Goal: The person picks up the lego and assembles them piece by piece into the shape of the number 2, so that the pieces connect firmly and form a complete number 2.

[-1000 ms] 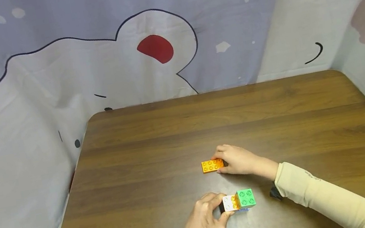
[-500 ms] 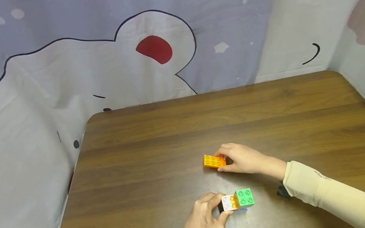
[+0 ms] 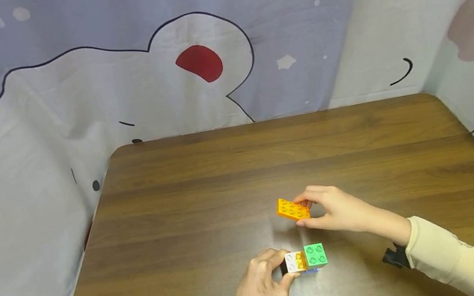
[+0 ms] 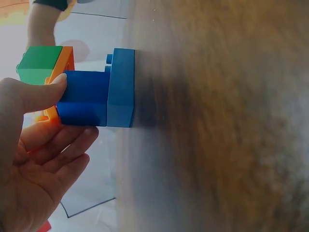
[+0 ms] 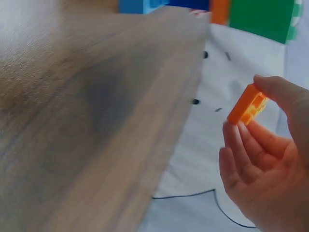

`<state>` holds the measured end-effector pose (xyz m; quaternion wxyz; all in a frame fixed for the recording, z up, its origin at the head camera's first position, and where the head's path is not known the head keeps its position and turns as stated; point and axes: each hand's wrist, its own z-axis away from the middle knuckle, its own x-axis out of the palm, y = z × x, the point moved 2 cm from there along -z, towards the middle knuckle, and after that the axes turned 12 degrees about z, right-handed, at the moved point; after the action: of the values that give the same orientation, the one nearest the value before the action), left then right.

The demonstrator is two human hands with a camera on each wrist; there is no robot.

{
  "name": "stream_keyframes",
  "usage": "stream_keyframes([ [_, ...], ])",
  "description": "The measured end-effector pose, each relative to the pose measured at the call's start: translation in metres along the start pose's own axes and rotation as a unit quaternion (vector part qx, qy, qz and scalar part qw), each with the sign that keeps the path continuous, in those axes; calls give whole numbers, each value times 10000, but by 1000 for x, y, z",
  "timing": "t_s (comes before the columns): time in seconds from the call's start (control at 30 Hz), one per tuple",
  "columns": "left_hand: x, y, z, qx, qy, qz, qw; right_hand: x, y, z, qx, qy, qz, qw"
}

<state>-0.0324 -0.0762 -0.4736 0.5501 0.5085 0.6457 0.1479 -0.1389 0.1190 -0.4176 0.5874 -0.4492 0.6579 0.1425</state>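
Note:
My left hand point(image 3: 258, 284) grips a stack of toy building bricks standing on the table. In the left wrist view a light blue brick point(image 4: 120, 92) forms its base, a darker blue brick point(image 4: 83, 99) sits on that, and an orange layer point(image 4: 62, 63) follows. A green brick point(image 3: 315, 255) tops one end; a white studded piece point(image 3: 290, 263) sits nearer the left hand. Thumb and fingers of my right hand point(image 3: 340, 209) pinch a flat orange brick point(image 3: 292, 209) by one end. This brick hangs tilted over the table behind the stack, studs up.
The brown wooden table point(image 3: 179, 200) runs back to a patterned curtain point(image 3: 113, 95) on the far side and both flanks. A black strap piece point(image 3: 396, 257) shows at the right sleeve cuff point(image 3: 417, 238).
My right hand has raised the flat orange brick off the table, tilting it and carrying it slightly right. The left hand and the stack have stayed nearly still.

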Motion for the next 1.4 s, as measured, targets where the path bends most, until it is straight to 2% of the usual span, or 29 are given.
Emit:
stream_keyframes([
  [0.23, 0, 0, -1, -14, 43, -59, 10000, -21, -16, 15, -234, 5, -551, 9982],
  [0.4, 1, -1, -2, 22, 51, -75, 10000, -28, -27, 27, -435, 32, -726, 9964],
  [0.6, 1, -1, -2, -46, 42, 3, 10000, -26, -30, 37, -464, 93, -807, 9956],
  [0.83, -1, 0, -1, -186, -5, 3, 9998, -23, -35, 40, -714, 288, -892, 9930],
  [1.07, 0, -2, -1, 50, 93, 13, 9999, -22, -38, 44, -600, 260, -838, 9943],
  [1.4, 0, -2, 1, -17, 25, 73, 10000, -17, -42, 48, -568, 218, -633, 9961],
])
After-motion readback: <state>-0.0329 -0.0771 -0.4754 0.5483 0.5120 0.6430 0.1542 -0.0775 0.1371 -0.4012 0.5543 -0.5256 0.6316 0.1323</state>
